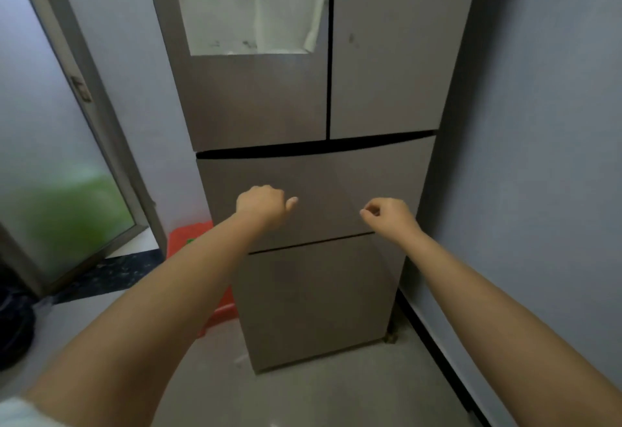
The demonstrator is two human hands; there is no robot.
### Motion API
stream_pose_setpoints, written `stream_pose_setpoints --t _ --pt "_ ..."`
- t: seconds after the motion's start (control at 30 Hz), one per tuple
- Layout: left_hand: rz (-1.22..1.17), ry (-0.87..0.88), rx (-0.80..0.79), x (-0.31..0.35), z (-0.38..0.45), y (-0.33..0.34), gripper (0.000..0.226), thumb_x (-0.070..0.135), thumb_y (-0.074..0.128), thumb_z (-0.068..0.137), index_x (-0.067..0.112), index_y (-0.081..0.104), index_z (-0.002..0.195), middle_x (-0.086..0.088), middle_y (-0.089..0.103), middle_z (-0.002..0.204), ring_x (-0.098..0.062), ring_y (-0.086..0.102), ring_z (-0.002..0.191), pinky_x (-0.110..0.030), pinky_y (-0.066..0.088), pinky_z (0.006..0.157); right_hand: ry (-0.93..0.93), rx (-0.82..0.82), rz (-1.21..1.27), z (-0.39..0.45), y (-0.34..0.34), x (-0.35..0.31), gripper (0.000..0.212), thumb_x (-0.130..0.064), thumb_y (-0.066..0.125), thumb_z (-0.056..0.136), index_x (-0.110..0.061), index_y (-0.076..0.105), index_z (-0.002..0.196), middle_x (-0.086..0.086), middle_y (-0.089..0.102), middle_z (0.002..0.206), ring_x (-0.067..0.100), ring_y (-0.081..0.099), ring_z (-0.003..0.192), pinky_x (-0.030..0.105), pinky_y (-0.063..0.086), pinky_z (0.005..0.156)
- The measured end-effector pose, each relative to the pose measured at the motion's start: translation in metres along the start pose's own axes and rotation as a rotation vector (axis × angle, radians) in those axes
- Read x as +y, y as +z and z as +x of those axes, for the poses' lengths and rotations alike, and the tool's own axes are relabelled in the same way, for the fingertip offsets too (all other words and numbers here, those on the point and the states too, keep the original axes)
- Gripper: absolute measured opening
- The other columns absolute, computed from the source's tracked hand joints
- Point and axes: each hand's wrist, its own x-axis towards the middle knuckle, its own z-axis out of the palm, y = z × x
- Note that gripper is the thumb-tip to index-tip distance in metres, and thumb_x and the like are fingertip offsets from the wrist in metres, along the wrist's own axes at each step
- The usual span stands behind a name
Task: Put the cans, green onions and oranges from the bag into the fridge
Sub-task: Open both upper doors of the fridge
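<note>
Both arms extended toward the closed fridge [316, 191] — left hand [261, 204] loosely fisted, thumb out; right hand [390, 216] curled, fingertips pinched — neither holding anything.

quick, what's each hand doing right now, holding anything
Left hand: loosely curled, holding nothing, in front of the fridge.
Right hand: loosely curled, holding nothing.

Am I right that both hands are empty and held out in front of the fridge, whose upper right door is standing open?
Not quite: the head view shows the upper right door shut, flush with the upper left door. The rest holds: the left hand and right hand are empty, loosely curled, held out in front of the fridge.
</note>
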Motion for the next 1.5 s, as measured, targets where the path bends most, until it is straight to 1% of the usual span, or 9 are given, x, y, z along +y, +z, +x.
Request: stream_pose_setpoints --t 0.2,0.33,0.5,0.63,0.77,0.93,1.13,1.33,1.5 --pt "-0.404 -0.156 0.022 -0.006 0.115 -0.003 0.053 0.042 0.024 0.101 0.001 0.054 0.119 -0.018 0.058 0.125 -0.034 0.054 0.115 -0.037 0.045 0.091 0.017 0.056 0.19 0.136 -0.01 -0.013 0.029 -0.02 0.048 0.095 -0.001 0.063 0.111 0.014 0.064 0.118 0.027 0.057 0.112 0.031 0.044 0.089" --pt "-0.762 -0.289 0.028 0.013 0.165 0.007 0.053 0.038 0.027 0.102 -0.003 0.053 0.122 -0.02 0.057 0.127 -0.034 0.051 0.12 -0.035 0.041 0.094 0.252 0.043 0.736 0.211 -0.008 -0.013 0.019 -0.024 0.047 0.096 -0.009 0.053 0.106 0.018 0.055 0.109 0.021 0.06 0.084 0.025 0.046 0.067" --pt "-1.671 -0.555 0.053 0.04 0.21 0.01 0.031 0.039 0.039 0.099 0.01 0.047 0.101 -0.01 0.052 0.079 -0.023 0.054 0.068 -0.028 0.045 0.067 0.504 0.039 1.452 0.263 -0.005 -0.012 0.061 -0.029 0.052 0.094 -0.004 0.025 0.143 0.022 0.032 0.147 0.035 0.044 0.13 0.04 0.043 0.103" --pt "-2.054 -0.618 0.236 0.062 0.23 0.006 0.048 0.036 0.047 0.096 0.009 0.039 0.135 -0.017 0.051 0.134 -0.028 0.055 0.12 -0.03 0.044 0.094 0.567 -0.028 1.759 0.283 0.003 -0.002 0.059 -0.025 0.059 0.09 -0.007 0.034 0.14 0.017 0.03 0.151 0.031 0.034 0.138 0.04 0.038 0.107" --pt "-2.302 -0.624 0.345 0.079 0.239 0.001 0.007 0.03 0.049 0.097 0.024 0.051 0.096 -0.008 0.053 0.138 -0.014 0.057 0.096 -0.025 0.043 0.089 0.533 -0.057 1.882 0.287 0.013 0.001 0.054 -0.023 0.059 0.089 -0.007 0.037 0.136 0.015 0.039 0.146 0.03 0.036 0.137 0.041 0.038 0.107" --pt "-2.348 -0.622 0.452 0.087 0.232 -0.003 0.037 0.022 0.053 0.095 0.009 0.049 0.13 -0.008 0.054 0.138 -0.02 0.055 0.122 -0.026 0.046 0.088 0.526 -0.053 1.868 0.275 0.005 -0.005 0.046 -0.019 0.058 0.091 -0.003 0.043 0.131 0.016 0.045 0.142 0.03 0.044 0.131 0.042 0.04 0.106" --pt "-2.336 -0.604 0.43 0.089 0.217 -0.009 0.041 0.02 0.052 0.096 0.007 0.047 0.134 -0.008 0.053 0.139 -0.021 0.051 0.127 -0.027 0.042 0.097 0.523 -0.06 1.794 0.251 -0.007 -0.001 0.044 -0.017 0.055 0.093 -0.003 0.043 0.133 0.016 0.04 0.146 0.029 0.04 0.135 0.041 0.035 0.109" --pt "-2.214 -0.691 0.499 0.088 0.147 -0.002 0.031 0.033 0.045 0.098 0.003 0.052 0.095 -0.009 0.055 0.105 -0.018 0.058 0.088 -0.031 0.048 0.092 0.474 -0.037 1.709 0.205 -0.024 0.021 0.043 -0.019 0.051 0.094 -0.001 0.042 0.132 0.015 0.048 0.139 0.027 0.048 0.128 0.039 0.036 0.109" --pt "-2.12 -0.699 0.602 0.07 0.062 0.004 0.035 0.039 0.034 0.101 0.012 0.051 0.117 0.0 0.06 0.091 -0.016 0.06 0.084 -0.026 0.049 0.074 0.438 -0.057 1.792 0.155 -0.047 0.047 0.042 -0.014 0.051 0.094 -0.002 0.043 0.133 0.016 0.052 0.136 0.029 0.053 0.123 0.037 0.045 0.099"
